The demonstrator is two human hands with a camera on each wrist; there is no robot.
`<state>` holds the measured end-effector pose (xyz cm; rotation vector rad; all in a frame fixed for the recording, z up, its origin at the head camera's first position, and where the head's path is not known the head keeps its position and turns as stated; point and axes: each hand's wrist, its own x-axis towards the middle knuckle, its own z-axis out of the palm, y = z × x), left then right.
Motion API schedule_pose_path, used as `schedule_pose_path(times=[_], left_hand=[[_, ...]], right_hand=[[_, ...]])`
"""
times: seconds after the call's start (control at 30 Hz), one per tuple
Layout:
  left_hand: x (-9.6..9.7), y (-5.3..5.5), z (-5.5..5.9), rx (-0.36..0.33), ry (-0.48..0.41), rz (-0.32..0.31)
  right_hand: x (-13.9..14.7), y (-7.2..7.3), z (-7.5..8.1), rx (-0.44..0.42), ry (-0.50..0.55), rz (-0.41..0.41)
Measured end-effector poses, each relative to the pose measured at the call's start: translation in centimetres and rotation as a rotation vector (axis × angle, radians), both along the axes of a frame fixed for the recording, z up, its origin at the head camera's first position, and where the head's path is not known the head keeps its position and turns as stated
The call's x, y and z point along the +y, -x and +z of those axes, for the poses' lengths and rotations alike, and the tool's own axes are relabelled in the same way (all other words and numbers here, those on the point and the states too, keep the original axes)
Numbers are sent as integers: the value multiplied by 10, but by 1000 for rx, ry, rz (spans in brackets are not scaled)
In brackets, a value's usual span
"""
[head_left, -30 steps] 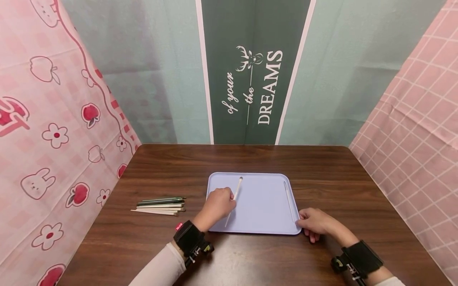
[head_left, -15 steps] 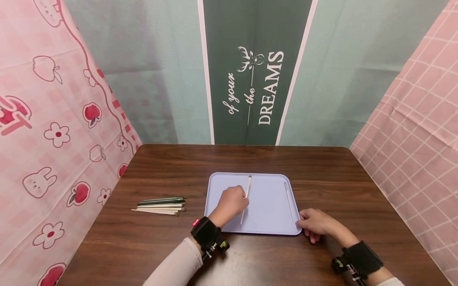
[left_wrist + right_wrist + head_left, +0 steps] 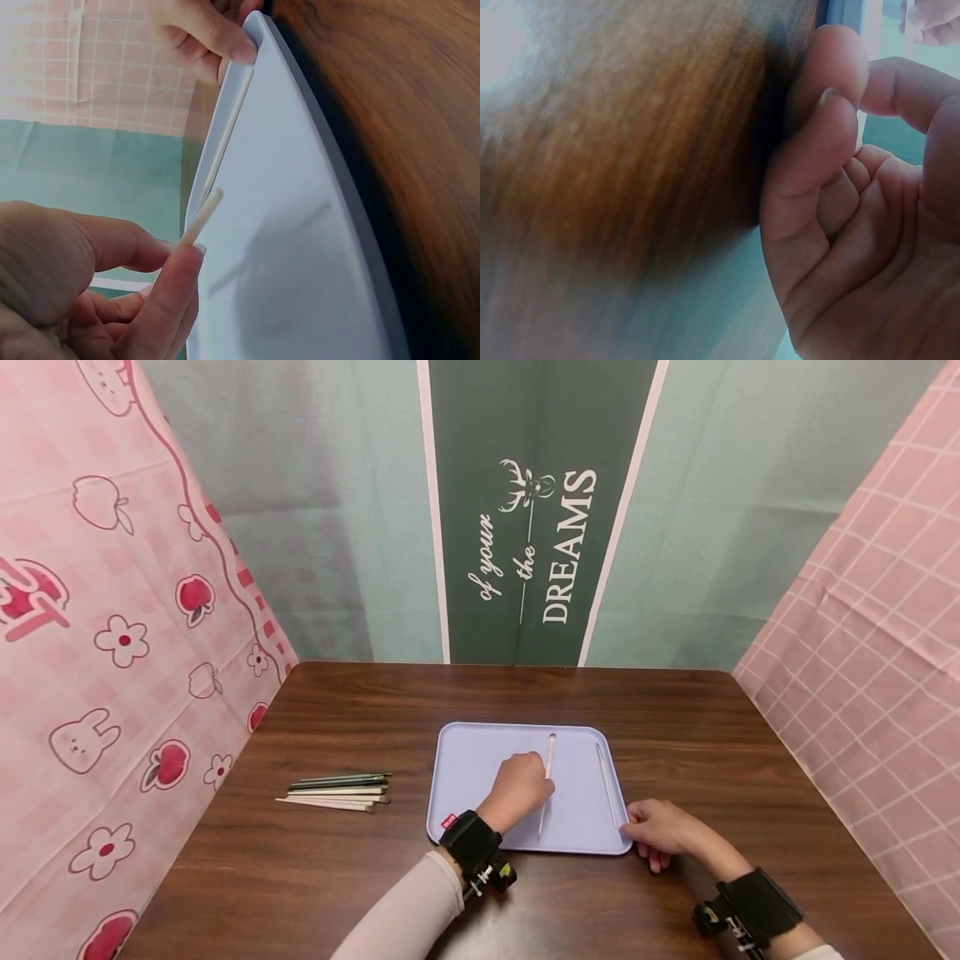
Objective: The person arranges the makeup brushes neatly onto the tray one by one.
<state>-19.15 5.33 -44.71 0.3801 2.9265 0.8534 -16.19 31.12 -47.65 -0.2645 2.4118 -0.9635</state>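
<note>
My left hand point(image 3: 519, 787) pinches a slim white makeup brush point(image 3: 550, 758) between thumb and fingers, over the lavender tray point(image 3: 472, 747). Its bristle end points to the tray's far side. In the left wrist view, the held brush's handle point(image 3: 204, 217) sticks out past the fingertips, and a shadow falls on the tray below. A second pale brush point(image 3: 606, 783) lies in the tray along the right rim. At the near right corner, my right hand point(image 3: 660, 827) grips the tray's edge, thumb on the rim. In the right wrist view, its other fingers are curled.
Left of the tray, several green brushes point(image 3: 337, 781) and several cream brushes point(image 3: 333, 802) lie side by side on the dark wooden table point(image 3: 360, 710). Printed curtains surround the table at the back and on both sides. Each wrist wears a black strap with a camera.
My left hand has moved right across the tray with the brush, from its left part to right of the middle. The right hand stays at the corner.
</note>
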Motion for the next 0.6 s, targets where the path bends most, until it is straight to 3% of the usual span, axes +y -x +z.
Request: schedule_pose_path(times=[0.4, 0.6], left_hand=[[35, 3, -8, -30, 7, 4], [47, 6, -14, -55, -12, 40]], right_hand=[[-1, -1, 1, -3, -6, -6], [-2, -2, 2, -9, -16, -22]])
